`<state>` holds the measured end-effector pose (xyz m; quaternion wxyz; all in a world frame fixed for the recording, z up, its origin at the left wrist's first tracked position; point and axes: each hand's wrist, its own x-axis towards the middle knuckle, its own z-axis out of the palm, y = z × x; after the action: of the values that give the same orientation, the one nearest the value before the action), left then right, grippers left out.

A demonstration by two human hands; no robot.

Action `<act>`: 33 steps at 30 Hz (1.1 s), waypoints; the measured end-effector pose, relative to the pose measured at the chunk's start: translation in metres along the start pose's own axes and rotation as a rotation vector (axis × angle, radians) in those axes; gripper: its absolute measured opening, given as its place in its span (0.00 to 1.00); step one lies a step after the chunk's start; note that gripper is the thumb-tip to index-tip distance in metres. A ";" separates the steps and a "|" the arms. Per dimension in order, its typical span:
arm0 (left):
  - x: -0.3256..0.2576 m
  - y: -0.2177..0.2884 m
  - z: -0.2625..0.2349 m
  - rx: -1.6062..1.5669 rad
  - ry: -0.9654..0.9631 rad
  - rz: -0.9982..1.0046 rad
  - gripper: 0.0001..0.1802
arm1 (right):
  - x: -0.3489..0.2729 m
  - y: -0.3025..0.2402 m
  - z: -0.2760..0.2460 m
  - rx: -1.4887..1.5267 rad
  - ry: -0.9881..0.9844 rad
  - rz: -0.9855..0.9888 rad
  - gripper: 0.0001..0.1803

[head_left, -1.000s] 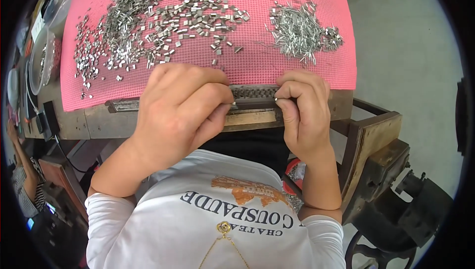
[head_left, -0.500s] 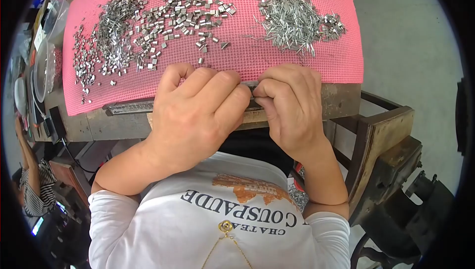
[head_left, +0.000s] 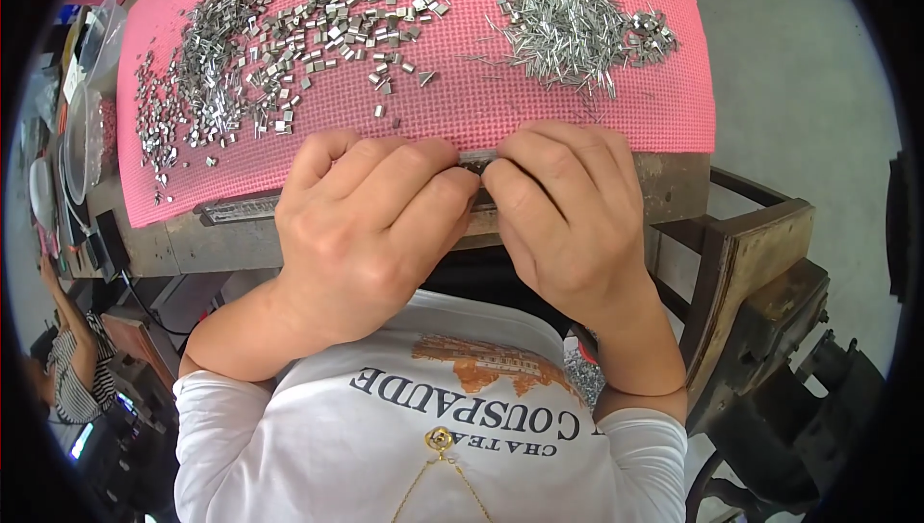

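My left hand [head_left: 364,234] and my right hand [head_left: 574,225] are side by side at the table's near edge, over a long, narrow dark metal bar [head_left: 252,208]. Both hands have curled fingers, with the fingertips close together at the bar. Whatever the fingertips pinch is hidden behind the knuckles. Beyond my hands, a pink mesh mat [head_left: 500,119] carries loose metal parts. Small silvery blocks [head_left: 356,23] are scattered left of the middle, and a heap of thin metal pins [head_left: 563,32] lies to the right.
Further left on the mat is a pile of small metal pieces [head_left: 212,71]. Clear plastic tubs [head_left: 91,133] stand at the table's left side. Dark machinery on a wooden frame [head_left: 746,273] is at the right. Another person's striped sleeve [head_left: 82,369] shows at the far left.
My left hand has shifted slightly left. My right hand has come a little nearer to me, its fingers curling further over the bar. The view has shifted slightly.
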<state>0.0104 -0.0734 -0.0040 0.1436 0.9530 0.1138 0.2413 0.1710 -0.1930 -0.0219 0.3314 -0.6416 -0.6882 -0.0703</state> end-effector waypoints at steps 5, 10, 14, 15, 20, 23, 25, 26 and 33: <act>-0.005 -0.002 0.003 -0.012 0.071 -0.006 0.16 | 0.000 -0.003 -0.008 0.084 -0.002 0.064 0.13; -0.007 -0.009 0.001 -0.151 0.068 -0.035 0.19 | -0.002 0.005 -0.015 0.233 -0.017 0.164 0.14; -0.007 -0.010 -0.001 -0.228 0.042 -0.093 0.21 | -0.004 0.006 -0.013 0.298 0.008 0.201 0.14; -0.007 -0.010 0.000 -0.236 0.045 -0.106 0.21 | -0.004 0.006 -0.012 0.318 0.014 0.214 0.15; -0.007 -0.011 -0.001 -0.231 0.030 -0.111 0.23 | -0.002 0.005 -0.011 0.315 0.007 0.212 0.15; -0.007 -0.012 0.001 -0.251 0.041 -0.090 0.24 | -0.002 0.005 -0.008 0.260 0.003 0.166 0.14; -0.007 -0.013 0.001 -0.256 0.035 -0.079 0.26 | -0.002 0.005 -0.007 0.216 0.004 0.131 0.13; -0.007 -0.013 0.001 -0.256 0.034 -0.081 0.26 | -0.001 0.005 -0.008 0.165 -0.019 0.108 0.12; -0.007 -0.013 0.001 -0.246 0.038 -0.067 0.28 | 0.002 0.000 -0.007 -0.075 -0.047 -0.093 0.11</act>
<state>0.0030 -0.0635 -0.0126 0.2653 0.9191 0.1177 0.2665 0.1740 -0.1948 -0.0153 0.2872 -0.6223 -0.7218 -0.0965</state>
